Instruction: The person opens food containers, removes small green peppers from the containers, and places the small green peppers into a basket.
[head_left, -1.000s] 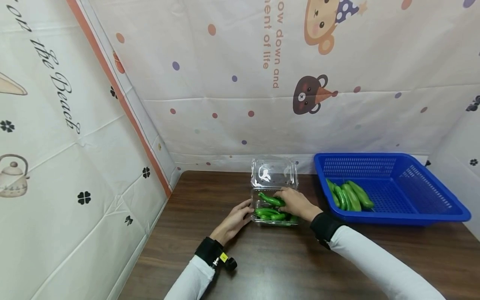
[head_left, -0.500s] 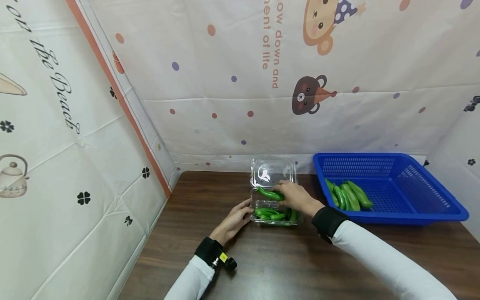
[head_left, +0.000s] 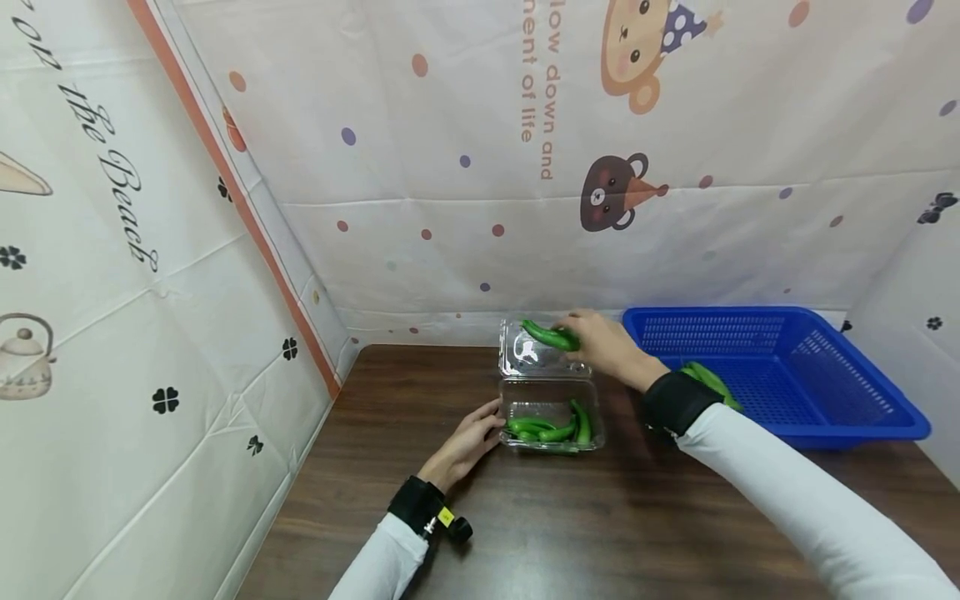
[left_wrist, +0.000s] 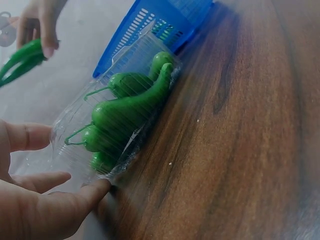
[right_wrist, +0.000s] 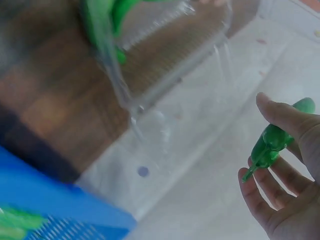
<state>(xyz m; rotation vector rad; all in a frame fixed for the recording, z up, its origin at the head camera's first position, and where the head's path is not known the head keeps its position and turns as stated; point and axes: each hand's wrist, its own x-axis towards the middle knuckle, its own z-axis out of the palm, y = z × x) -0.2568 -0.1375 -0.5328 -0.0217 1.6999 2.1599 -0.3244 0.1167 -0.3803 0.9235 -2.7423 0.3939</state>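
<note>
"the Beach" on left wall sheet (head_left: pixel 112 167); "of life" on back sheet (head_left: pixel 531 108)

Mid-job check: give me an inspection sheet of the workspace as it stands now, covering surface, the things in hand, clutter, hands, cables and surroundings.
Surface: dark wood-grain table, bare in front.
Job's things: clear clamshell box, lid open, several green peppers inside; one green pepper held above the lid; blue basket with more peppers, partly hidden by the right arm.
Clutter: nothing seen.
Hands: left hand steadies the box's left side with straight fingers; right hand pinches the lifted pepper.
Cables: nothing seen.
Surroundings: printed cloth backdrop on the left and behind.
</note>
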